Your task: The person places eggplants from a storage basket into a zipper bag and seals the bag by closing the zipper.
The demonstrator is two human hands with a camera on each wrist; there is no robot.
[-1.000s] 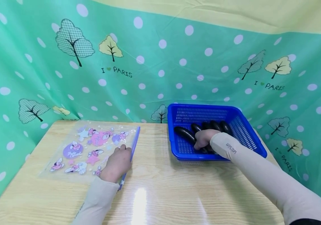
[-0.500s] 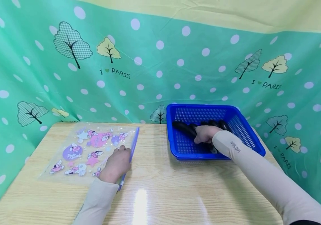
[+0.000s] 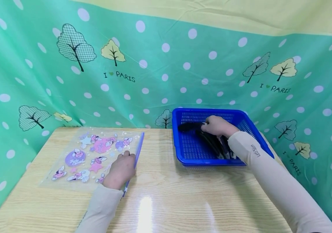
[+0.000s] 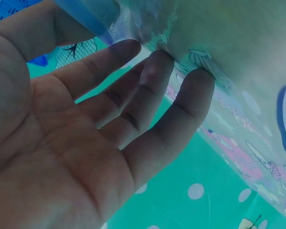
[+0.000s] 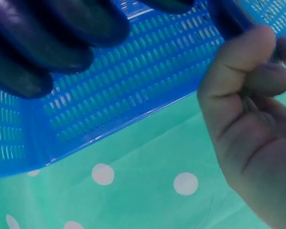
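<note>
In the head view, a clear zip bag with pink and purple cartoon prints lies flat on the left of the table. My left hand rests on its purple zip edge; the left wrist view shows loosely bent fingers with their tips against the plastic. At the right, my right hand pinches the stem end of a dark eggplant inside a blue basket. Several more eggplants lie side by side there, partly hidden under that hand and sleeve; their rounded ends show in the right wrist view.
The wooden table carries both bag and basket. Behind it hangs a green dotted curtain, close to the basket's far side. A glare patch lies on the front of the table.
My right hand has moved up toward the back of the basket, turning the leftmost eggplant from slanted to nearly sideways. The left hand and bag have stayed in place.
</note>
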